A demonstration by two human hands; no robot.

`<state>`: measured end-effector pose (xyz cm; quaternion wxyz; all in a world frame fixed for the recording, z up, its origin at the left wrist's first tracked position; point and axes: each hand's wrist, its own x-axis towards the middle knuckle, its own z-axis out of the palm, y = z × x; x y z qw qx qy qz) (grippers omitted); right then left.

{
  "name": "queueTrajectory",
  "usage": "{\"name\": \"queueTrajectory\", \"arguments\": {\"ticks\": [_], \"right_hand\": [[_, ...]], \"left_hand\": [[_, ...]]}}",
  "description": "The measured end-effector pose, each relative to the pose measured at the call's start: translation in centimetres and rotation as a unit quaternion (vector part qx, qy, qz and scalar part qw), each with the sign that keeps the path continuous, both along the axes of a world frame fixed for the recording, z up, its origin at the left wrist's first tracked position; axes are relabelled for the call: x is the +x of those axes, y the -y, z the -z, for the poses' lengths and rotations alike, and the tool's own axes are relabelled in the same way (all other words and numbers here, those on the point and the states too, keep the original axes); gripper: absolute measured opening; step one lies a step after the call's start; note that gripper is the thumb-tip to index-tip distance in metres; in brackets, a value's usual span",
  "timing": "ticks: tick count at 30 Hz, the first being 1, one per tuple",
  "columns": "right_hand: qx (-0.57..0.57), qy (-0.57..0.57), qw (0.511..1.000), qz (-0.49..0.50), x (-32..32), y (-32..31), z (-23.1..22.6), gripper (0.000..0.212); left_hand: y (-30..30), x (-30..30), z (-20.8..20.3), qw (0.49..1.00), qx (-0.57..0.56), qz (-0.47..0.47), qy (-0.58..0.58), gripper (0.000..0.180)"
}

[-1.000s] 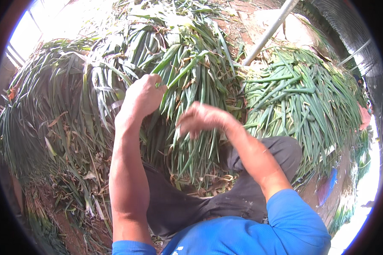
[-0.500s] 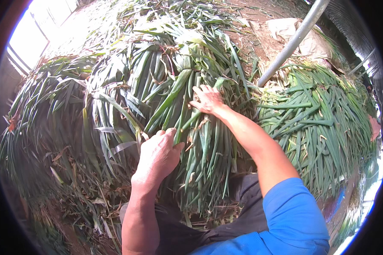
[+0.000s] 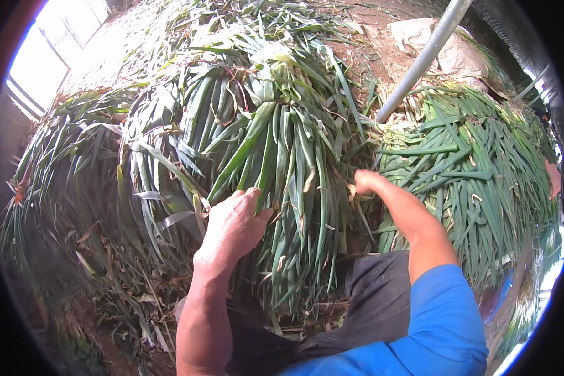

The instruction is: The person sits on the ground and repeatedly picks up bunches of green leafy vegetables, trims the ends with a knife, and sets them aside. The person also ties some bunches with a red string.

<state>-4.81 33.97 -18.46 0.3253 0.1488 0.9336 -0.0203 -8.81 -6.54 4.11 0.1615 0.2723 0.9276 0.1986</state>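
Observation:
A large bunch of green onions (image 3: pixel 288 138) hangs its long leaves down in front of me, between my knees. My left hand (image 3: pixel 233 219) is closed at the left side of this bunch, its fingers curled around some green onion leaves and partly hidden by the back of the hand. My right hand (image 3: pixel 366 182) is closed beside the bunch's right edge, over the gap before the right-hand heap. A tan, dry-looking leaf bit (image 3: pixel 351 192) shows just below its fingers; what the fingers hold is not clear.
Another green onion heap (image 3: pixel 457 182) lies to the right, and more leaves (image 3: pixel 75 150) spread at left. A slanted metal pole (image 3: pixel 425 61) stands between the heaps. Behind it are a pale sack (image 3: pixel 448 53) and brown soil (image 3: pixel 370 53). My dark trousers (image 3: pixel 379 294) frame the bunch below.
My right hand has moved right and down, off the middle of the bunch, and its spread fingers have closed. The leaves there now hang uncovered. My left hand stays almost in place.

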Motion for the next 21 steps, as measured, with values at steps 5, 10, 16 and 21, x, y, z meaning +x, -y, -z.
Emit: {"name": "queueTrajectory", "arguments": {"ticks": [5,10,16,21], "right_hand": [[-0.214,-0.44,0.868,0.085,-9.2,2.9,-4.8,0.029],[-0.297,-0.484,0.823,0.026,-17.9,10.0,-8.1,0.032],[-0.162,-0.401,0.9,0.05,-23.2,11.7,-3.9,0.073],[-0.147,-0.307,0.935,0.103,-24.0,12.4,-6.1,0.093]], "left_hand": [[0.0,-0.1,1.1,1.0,-0.003,-0.008,-0.007,0.046],[-0.9,-2.8,5.6,0.987,0.046,-0.122,-0.09,0.07],[-3.8,-5.9,14.1,0.974,0.063,-0.203,-0.081,0.106],[-7.6,-5.3,15.8,0.972,0.009,-0.234,0.01,0.111]]}}
